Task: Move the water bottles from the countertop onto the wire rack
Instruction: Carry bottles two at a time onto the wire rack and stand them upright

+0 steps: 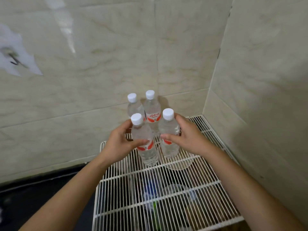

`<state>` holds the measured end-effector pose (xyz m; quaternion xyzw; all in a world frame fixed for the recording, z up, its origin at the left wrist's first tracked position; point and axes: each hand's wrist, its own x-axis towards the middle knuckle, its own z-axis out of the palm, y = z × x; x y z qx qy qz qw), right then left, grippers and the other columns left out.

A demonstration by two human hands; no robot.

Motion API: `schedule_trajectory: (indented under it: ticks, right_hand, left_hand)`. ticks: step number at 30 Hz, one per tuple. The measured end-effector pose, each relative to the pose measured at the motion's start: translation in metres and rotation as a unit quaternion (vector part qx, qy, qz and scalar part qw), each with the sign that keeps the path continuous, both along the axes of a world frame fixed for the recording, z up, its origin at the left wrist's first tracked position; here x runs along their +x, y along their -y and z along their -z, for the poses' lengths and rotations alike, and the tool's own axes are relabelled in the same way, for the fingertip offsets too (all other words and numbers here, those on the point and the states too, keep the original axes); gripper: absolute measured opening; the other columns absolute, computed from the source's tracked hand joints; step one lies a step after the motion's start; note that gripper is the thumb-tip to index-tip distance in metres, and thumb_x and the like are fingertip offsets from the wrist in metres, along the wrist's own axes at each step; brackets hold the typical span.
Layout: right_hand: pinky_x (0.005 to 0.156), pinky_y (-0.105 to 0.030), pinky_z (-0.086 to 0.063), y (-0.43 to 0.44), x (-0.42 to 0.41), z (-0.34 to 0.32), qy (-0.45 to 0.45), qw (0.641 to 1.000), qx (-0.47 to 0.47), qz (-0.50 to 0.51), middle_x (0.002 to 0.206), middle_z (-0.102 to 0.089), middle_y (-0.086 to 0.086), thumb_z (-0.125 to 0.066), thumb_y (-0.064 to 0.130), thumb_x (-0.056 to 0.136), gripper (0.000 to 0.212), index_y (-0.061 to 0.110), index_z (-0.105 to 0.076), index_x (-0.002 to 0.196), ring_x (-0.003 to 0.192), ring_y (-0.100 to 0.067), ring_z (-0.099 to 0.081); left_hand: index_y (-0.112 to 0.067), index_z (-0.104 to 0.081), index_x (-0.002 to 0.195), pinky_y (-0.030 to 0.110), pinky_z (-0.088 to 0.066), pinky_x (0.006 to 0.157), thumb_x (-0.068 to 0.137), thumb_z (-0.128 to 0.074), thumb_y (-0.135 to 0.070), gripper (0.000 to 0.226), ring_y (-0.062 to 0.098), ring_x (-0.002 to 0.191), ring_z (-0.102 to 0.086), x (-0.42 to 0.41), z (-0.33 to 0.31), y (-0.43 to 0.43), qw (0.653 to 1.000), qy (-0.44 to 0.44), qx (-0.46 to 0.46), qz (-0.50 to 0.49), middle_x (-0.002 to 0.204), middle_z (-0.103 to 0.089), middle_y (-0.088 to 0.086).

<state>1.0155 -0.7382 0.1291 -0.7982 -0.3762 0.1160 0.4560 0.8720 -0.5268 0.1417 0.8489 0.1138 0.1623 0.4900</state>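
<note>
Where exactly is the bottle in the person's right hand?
In the head view, the clear plastic water bottle with a white cap stands on the white wire rack, front right of four bottles, gripped by the right hand.

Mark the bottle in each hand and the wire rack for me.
Left-hand bottle [147, 154]: head view, on its clear lower body.
Right-hand bottle [169, 129]: head view, on its clear upper body.
Wire rack [166, 204]: head view, on bare white grid near the front.
</note>
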Motion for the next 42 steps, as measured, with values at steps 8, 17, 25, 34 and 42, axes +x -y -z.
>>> schedule_trajectory:
  ticks: [8,17,25,34,42]
  right_hand:
    - [0.105,-0.042,-0.049,-0.013,0.045,-0.015,0.008,0.998,-0.011,0.056,0.139,-0.061,0.003,-0.076,0.047,0.086,0.069,0.026,-0.046,0.145,0.125,-0.016,-0.060]
    - [0.113,-0.051,-0.043,-0.048,0.080,-0.013,0.011,0.999,-0.023,0.044,0.155,-0.046,-0.003,-0.074,0.043,0.090,0.078,0.025,-0.033,0.154,0.138,-0.023,-0.049]
    - [0.105,-0.040,-0.047,-0.048,0.089,0.003,-0.003,1.000,-0.026,0.017,0.126,-0.054,0.034,-0.073,0.056,0.084,0.081,0.044,-0.027,0.150,0.112,0.021,-0.053]
    - [0.112,-0.048,-0.044,-0.051,0.087,0.007,0.010,1.000,0.003,0.026,0.152,-0.047,0.010,-0.064,0.079,0.071,0.099,0.041,-0.025,0.154,0.129,-0.004,-0.049]
    - [0.122,-0.042,-0.012,-0.053,0.047,0.020,0.183,0.963,0.064,0.185,0.171,-0.003,-0.010,-0.057,0.068,0.090,0.101,0.030,0.005,0.160,0.156,-0.024,-0.005]
  left_hand:
    - [-0.021,-0.062,0.131,0.035,-0.055,0.090,0.070,-0.089,-0.009,0.068,0.016,0.107,-0.064,0.009,-0.014,-0.061,0.995,-0.017,0.025,-0.096,0.120,-0.068,-0.005]
    - [-0.025,-0.058,0.136,0.049,-0.051,0.102,0.076,-0.083,-0.002,0.069,0.024,0.118,-0.062,0.044,0.000,-0.095,0.991,-0.006,-0.030,-0.129,0.127,-0.062,0.003]
    - [-0.030,-0.049,0.145,0.035,-0.054,0.097,0.082,-0.080,-0.012,0.072,0.014,0.119,-0.062,0.037,0.011,-0.107,0.995,-0.023,-0.055,-0.086,0.129,-0.062,-0.004]
    - [-0.029,-0.050,0.145,0.021,-0.054,0.083,0.080,-0.082,-0.013,0.074,-0.001,0.100,-0.066,0.037,0.010,-0.097,0.991,-0.020,-0.073,-0.111,0.106,-0.069,-0.014]
    - [-0.033,-0.012,0.159,0.038,-0.029,0.115,0.087,-0.066,-0.056,0.093,0.015,0.144,-0.029,0.004,0.015,-0.084,0.978,-0.037,0.110,-0.174,0.158,-0.029,0.002]
